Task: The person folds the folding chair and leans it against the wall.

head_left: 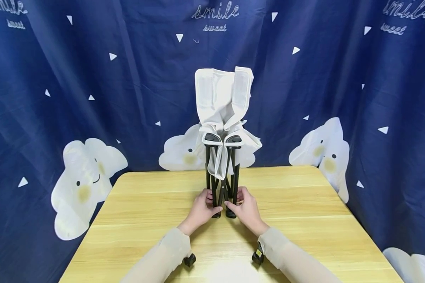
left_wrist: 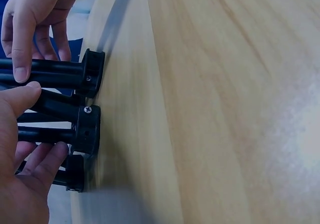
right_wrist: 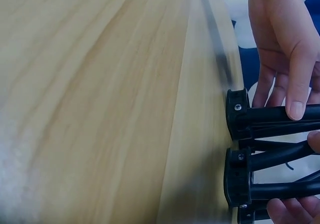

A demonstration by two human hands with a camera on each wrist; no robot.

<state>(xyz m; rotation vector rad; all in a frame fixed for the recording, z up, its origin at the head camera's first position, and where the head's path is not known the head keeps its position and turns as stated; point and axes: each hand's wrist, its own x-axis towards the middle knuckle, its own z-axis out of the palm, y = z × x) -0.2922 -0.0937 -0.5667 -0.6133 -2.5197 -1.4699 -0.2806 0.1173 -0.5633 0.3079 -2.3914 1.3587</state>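
Observation:
A folding chair (head_left: 224,188) with black tube legs and a bunched white fabric seat (head_left: 222,90) stands upright and folded on the table. My left hand (head_left: 201,210) grips the left legs near their feet, thumb in front and fingers curled behind. On the other side my right hand (head_left: 247,210) holds the right legs in the same way. In the left wrist view the legs end in black plastic feet (left_wrist: 89,129) with screws, right at the table top. The right wrist view has my right fingertips (right_wrist: 287,211) at a lower tube and my left hand (right_wrist: 287,48) above.
The light wooden table (head_left: 145,220) has rounded far corners. Behind it hangs a dark blue curtain (head_left: 138,86) with white clouds, triangles and lettering. A small black device (head_left: 257,256) is at my right wrist, and another (head_left: 190,260) at my left.

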